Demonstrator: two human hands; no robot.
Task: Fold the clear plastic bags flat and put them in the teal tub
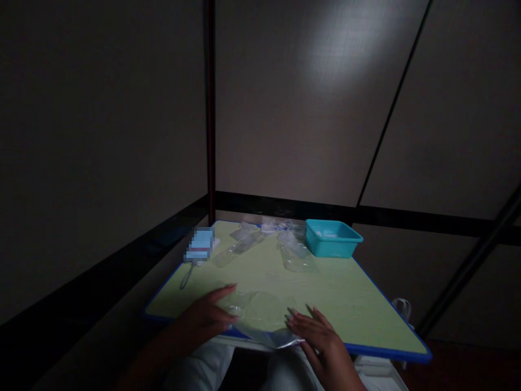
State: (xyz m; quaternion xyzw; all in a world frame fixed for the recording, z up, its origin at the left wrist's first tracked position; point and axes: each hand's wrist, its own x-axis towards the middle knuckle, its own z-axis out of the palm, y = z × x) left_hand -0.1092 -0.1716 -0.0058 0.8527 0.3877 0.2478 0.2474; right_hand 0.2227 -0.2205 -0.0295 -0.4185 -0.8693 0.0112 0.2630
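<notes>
A clear plastic bag lies at the near edge of the table, its shiny front edge reaching past the blue rim. At its left side is my left hand, with the index finger stretched out and the thumb apart from it, both touching the film. My right hand rests over the bag's right side, fingers spread and fairly straight. The thumb of that hand is low, near the bag's front corner; whether it goes under the film I cannot tell.
More clear plastic bags lie toward the back of the pale green table. A turquoise plastic basin stands at the back right. At the left edge is a blurred-out phone-like object with a strap loop. Walls close in behind and left.
</notes>
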